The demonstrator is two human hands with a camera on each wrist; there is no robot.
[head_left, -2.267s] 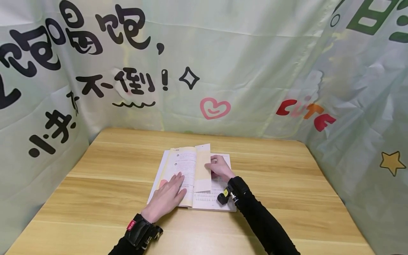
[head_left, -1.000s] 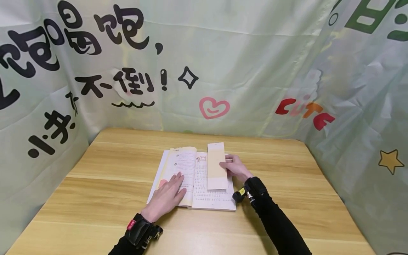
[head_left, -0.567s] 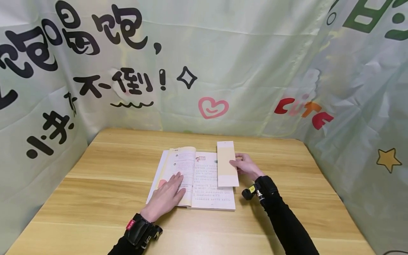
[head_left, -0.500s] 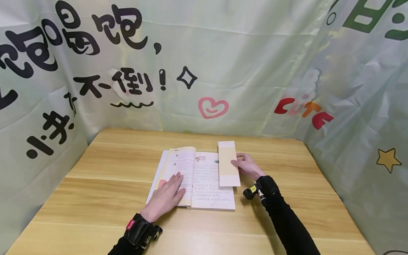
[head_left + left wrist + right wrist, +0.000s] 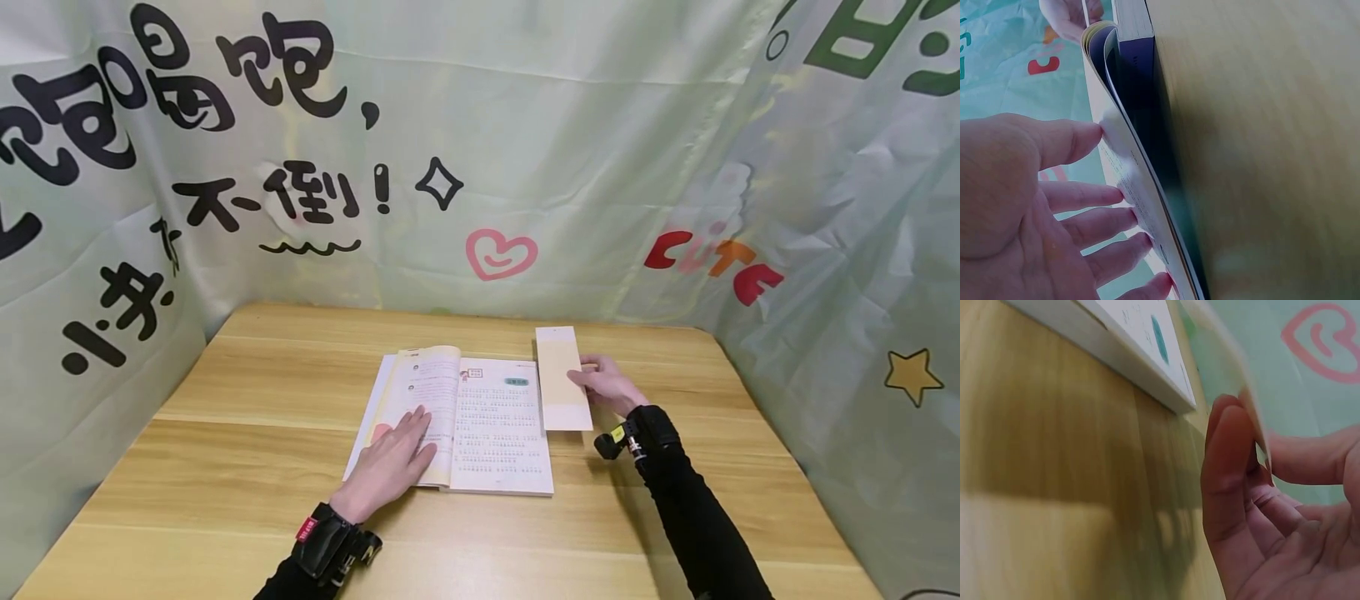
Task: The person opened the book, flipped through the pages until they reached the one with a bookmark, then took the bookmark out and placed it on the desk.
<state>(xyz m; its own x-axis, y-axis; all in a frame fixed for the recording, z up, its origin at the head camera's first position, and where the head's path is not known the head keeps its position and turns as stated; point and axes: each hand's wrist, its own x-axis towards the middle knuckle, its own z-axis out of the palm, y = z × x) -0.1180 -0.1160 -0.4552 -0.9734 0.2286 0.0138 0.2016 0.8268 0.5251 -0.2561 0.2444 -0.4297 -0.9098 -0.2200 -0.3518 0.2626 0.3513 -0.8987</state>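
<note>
An open book (image 5: 498,433) lies on the wooden table, its right page of printed text uncovered. My left hand (image 5: 392,462) rests on the left page with fingers extended; in the left wrist view the fingertips (image 5: 1138,217) touch the curved pages (image 5: 1129,162). Just past the book's right edge, my right hand (image 5: 609,385) pinches a cream and white bookmark (image 5: 562,379) between thumb and fingers, holding it above the table. From the right wrist, the bookmark (image 5: 1235,356) appears nearly edge-on, with the book's corner (image 5: 1179,403) beyond it.
The table (image 5: 225,467) extends on both sides of the book. A pale printed cloth (image 5: 585,150) encloses the back and both sides. Each wrist wears a black strapped camera, one of them the left wrist camera (image 5: 330,546).
My right hand has carried the bookmark rightward from beside the book's fold, across the right page and past its edge. The left hand stays on the left page.
</note>
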